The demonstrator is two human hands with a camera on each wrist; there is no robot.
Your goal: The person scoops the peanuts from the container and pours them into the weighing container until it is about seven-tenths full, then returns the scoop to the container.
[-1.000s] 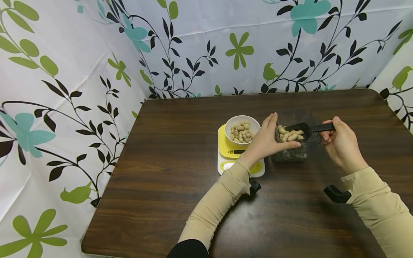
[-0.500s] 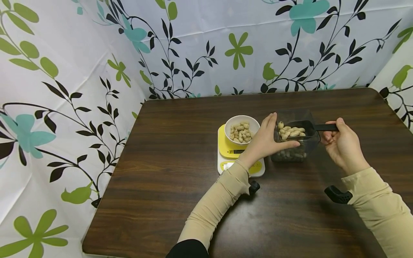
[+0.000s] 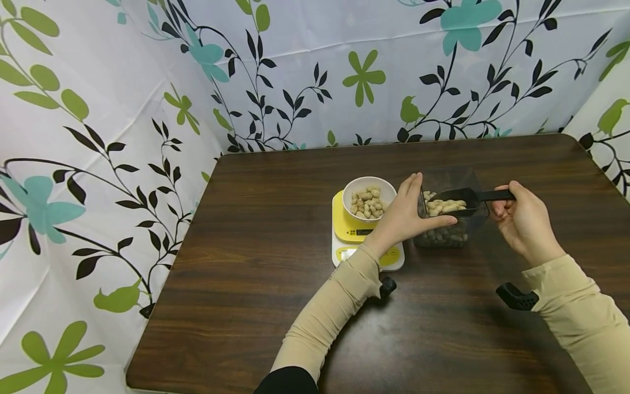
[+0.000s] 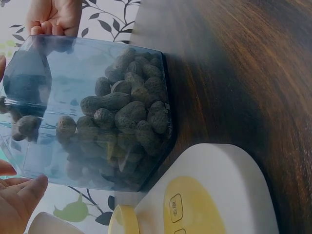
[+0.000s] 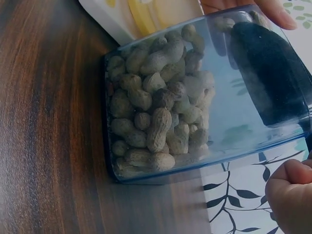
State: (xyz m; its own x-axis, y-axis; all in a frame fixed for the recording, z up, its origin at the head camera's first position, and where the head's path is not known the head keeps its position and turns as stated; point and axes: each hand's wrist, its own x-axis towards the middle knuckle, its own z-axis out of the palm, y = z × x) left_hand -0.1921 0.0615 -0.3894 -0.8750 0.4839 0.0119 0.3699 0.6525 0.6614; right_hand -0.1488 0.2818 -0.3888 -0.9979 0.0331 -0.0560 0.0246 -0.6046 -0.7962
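My left hand (image 3: pixel 410 210) grips the upper left side of a clear, tall container (image 3: pixel 450 178), its thumb lying across the front. Unshelled peanuts (image 5: pixel 158 126) fill the lower part of the container in the right wrist view. My right hand (image 3: pixel 529 221) pinches the handle of a black scoop (image 3: pixel 460 195), whose blade is inside the container's mouth with peanuts at it. How full the blade is cannot be told. Left of the container, a white bowl (image 3: pixel 361 183) holding peanuts stands on a yellow and white kitchen scale (image 3: pixel 343 224), partly hidden by my left hand and forearm.
All of this stands on a dark wooden table (image 3: pixel 256 246). A white curtain (image 3: pixel 305 54) with leaf and bird prints hangs behind the table and along its left side. The scale sits close beside the container.
The scoop levels out with peanuts showing in it half a second ago, then tilts again inside the container now. My left hand, the container, bowl and scale stay in place.
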